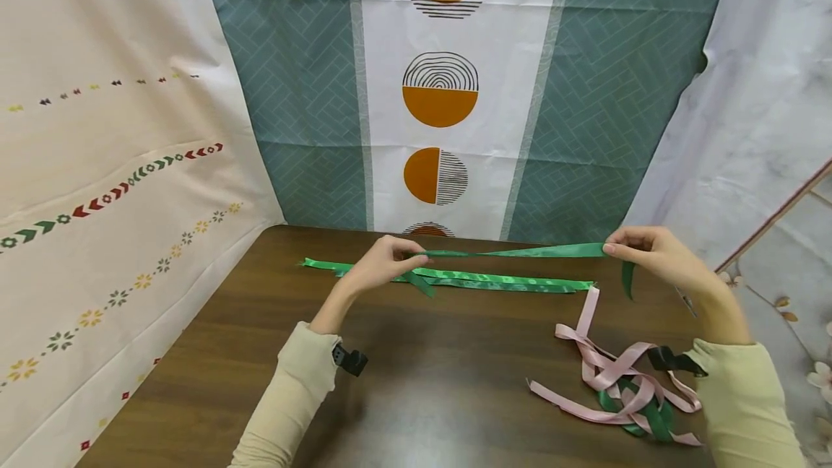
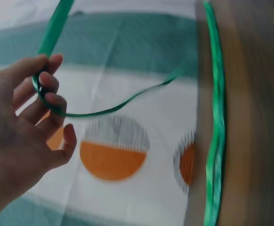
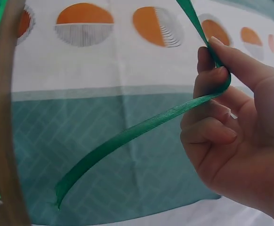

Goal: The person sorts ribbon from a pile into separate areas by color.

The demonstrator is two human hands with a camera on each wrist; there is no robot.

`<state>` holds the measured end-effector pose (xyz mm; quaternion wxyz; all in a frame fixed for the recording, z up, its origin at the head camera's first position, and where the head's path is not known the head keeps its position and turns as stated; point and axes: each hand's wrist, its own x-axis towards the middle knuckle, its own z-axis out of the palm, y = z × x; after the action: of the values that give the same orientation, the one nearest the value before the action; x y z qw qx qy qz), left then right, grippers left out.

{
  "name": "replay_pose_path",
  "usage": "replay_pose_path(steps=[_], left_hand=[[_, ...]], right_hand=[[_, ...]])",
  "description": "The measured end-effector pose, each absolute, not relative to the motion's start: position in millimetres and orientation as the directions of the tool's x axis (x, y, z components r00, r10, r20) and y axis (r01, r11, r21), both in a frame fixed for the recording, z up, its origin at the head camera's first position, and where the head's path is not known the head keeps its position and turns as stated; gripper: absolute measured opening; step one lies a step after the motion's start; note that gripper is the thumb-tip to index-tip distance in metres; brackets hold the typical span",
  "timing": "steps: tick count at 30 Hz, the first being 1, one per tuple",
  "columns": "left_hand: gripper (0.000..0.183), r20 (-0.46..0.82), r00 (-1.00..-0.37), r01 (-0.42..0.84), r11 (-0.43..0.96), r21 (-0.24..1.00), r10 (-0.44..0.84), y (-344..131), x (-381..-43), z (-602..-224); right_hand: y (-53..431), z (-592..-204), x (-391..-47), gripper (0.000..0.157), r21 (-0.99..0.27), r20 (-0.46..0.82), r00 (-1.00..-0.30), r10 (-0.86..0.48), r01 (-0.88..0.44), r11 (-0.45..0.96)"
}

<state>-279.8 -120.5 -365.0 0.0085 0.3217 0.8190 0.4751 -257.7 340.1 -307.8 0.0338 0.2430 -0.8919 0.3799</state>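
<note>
A dark green ribbon stretches through the air between both hands. My left hand pinches it near one end between thumb and forefinger, and a short tail hangs below. In the left wrist view that tail curves away from the fingers. My right hand pinches the other end, its tail dangling free in the right wrist view. Under the held ribbon, bright and darker green ribbons lie side by side along the back of the table.
A tangled heap of pink ribbons with green ribbon among them lies on the brown table at the right, near my right forearm. One pink end reaches the laid green ribbons. Patterned cloths hang behind and at both sides.
</note>
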Motion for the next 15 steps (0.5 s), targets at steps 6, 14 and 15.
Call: replay_pose_path(steps=[6,14,15], left_hand=[[0.025,0.265,-0.882,0.435,0.454,0.777,0.391,-160,-282,-378],[0.023,0.245,-0.927,0.356,0.454,0.817,0.284,-204,-284,-397],[0.024,0.236,-0.929,0.347,0.445,0.826,0.286,-208,-285,-398]], right_hand=[[341,-326,-278,0.020,-0.657,0.184,-0.898,-0.399,-0.414,0.629],[332,-357,-300,0.022,-0.728,0.059,-0.864,-0.500,-0.380,0.571],[332,-361,-302,0.021,-0.748,0.047,-0.850,-0.524,-0.377,0.546]])
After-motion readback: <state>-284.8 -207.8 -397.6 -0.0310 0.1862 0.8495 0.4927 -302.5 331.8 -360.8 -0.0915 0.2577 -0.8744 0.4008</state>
